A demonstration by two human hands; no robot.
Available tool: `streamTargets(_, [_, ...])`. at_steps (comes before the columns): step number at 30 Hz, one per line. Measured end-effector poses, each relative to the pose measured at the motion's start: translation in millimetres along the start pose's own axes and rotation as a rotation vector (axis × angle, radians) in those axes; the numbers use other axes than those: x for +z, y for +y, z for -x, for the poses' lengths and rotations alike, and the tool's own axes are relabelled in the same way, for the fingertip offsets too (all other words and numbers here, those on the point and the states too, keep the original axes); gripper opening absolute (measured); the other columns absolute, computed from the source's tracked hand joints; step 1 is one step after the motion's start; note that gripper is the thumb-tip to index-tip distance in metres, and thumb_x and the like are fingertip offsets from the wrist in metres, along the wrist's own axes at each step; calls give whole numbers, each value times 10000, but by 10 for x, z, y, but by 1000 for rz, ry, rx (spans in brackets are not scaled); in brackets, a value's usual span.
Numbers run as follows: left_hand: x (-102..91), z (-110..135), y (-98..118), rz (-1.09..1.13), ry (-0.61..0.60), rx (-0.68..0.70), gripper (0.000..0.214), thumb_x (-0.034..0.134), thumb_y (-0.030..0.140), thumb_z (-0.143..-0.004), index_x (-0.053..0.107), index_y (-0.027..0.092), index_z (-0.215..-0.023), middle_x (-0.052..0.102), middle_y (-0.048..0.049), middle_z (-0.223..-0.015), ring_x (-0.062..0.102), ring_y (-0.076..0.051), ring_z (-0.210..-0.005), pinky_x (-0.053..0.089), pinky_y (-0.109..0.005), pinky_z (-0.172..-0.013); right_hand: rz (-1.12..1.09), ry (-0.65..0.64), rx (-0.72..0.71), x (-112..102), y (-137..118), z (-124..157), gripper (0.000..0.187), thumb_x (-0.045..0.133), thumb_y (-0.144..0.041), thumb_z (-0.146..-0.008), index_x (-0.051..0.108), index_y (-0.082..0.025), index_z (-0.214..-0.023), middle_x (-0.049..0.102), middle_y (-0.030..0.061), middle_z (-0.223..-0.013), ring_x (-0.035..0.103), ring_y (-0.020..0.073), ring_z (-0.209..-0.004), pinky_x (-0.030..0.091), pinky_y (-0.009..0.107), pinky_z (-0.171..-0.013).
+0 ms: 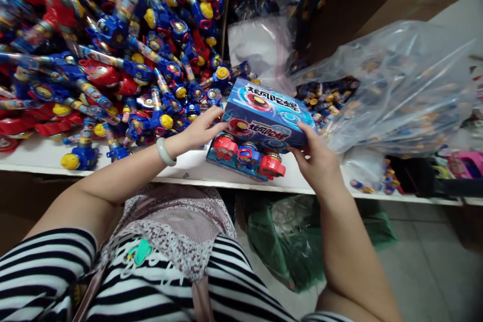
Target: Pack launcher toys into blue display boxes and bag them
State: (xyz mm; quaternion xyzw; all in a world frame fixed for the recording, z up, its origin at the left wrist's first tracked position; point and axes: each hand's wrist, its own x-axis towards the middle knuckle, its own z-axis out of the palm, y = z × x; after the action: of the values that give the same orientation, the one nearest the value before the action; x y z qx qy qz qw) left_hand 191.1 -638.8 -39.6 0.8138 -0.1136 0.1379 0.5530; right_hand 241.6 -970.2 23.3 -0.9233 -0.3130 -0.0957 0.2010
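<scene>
Blue glossy box (266, 110) with red spinner art sits over a toy tray (241, 157) at the table (181, 167) edge. The left hand (199, 132) presses closed fingertips on one end and the right hand (316, 161) pinches the other. A toy pile (113, 60) lies behind.

Glossy printed cardboard box (266, 113), shiny hard-plastic toys (113, 50), crinkly clear plastic bag (396, 85), smooth matt white tabletop (188, 166).

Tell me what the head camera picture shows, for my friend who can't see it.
The left hand and right hand hold a blue box by its ends above a row of red and blue toys on a white table. A big heap of toys lies to the left and a clear plastic bag to the right.
</scene>
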Motion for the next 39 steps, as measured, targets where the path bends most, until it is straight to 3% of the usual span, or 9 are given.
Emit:
streamTargets(4, [19, -16, -91, -202, -31, 240, 214, 556, 342, -964, 675, 163, -957, 658, -106, -1052, 618, -211, -1017, 506, -357, -940, 55, -29, -13, 38, -1, 79, 552, 507, -278, -944, 454, -244, -1493, 683, 110, -1062, 657, 220, -761, 583, 367, -723])
streamTargets(9, [-55, -14, -197, -323, -133, 323, 230, 550, 332, -976, 715, 175, -1003, 726, -88, -972, 679, -196, -929, 525, -300, -825, 93, 22, -23, 46, 21, 129, 550, 509, -249, -941, 470, -279, -1489, 658, 106, -1040, 670, 255, -867, 587, 400, -783])
streamTargets(18, [-44, 98, -458, -404, -255, 265, 169, 598, 299, -893, 710, 172, -901, 707, -93, -944, 679, -206, -900, 550, -299, -777, -114, -104, 91, 481, 126, 434, 587, 418, -205, -941, 424, -226, -1528, 716, 92, -1162, 706, 223, -986, 579, 335, -847])
streamTargets(24, [-170, 164, -344, -205, -266, 65, 163, 641, 309, -829, 666, 216, -961, 666, -73, -875, 634, -208, -790, 550, -332, -729, -256, -94, 167, 407, 149, 561, 613, 458, -238, -926, 400, -224, -1536, 715, 84, -1078, 712, 206, -921, 579, 356, -852])
streamTargets(28, [-325, -173, -277, 104, 70, -146, 262, 636, 279, -818, 562, 205, -1058, 633, -20, -838, 620, -163, -731, 537, -292, -690, -429, 92, 385, 495, 231, 916, 610, 536, -393, -931, 405, -199, -1494, 708, 71, -986, 711, 195, -848, 583, 374, -832])
streamTargets(31, [-176, -706, -268, 269, 249, -223, 281, 547, 320, -906, 536, 192, -1156, 658, -63, -1101, 647, -193, -1048, 537, -328, -897, -379, 27, 428, 753, 181, 1118, 617, 633, -514, -831, 547, -166, -1335, 708, 143, -1088, 689, 259, -955, 564, 442, -865])
streamTargets(33, [-12, -1048, -282, 352, 234, -284, 383, 543, 371, -928, 519, 175, -1256, 594, -103, -1330, 575, -229, -1250, 490, -351, -1016, -311, -12, 399, 957, 103, 1158, 573, 675, -567, -757, 630, -168, -1164, 710, 159, -1075, 666, 302, -984, 540, 488, -887])
streamTargets(35, [106, -1273, -315, 432, 103, -369, 582, 664, 407, -853, 478, 155, -1343, 541, -148, -1426, 560, -278, -1285, 479, -374, -1038, -269, 10, 397, 1134, 29, 1146, 492, 651, -586, -757, 656, -179, -1033, 715, 136, -963, 660, 306, -928, 529, 492, -866])
streamTargets(39, [101, -1343, -394, 485, -156, -416, 781, 822, 460, -695, 502, 122, -1323, 604, -199, -1353, 637, -317, -1155, 510, -409, -987, -183, 79, 444, 1323, -40, 1100, 461, 592, -588, -794, 680, -163, -951, 709, 136, -856, 657, 318, -836, 512, 496, -822])
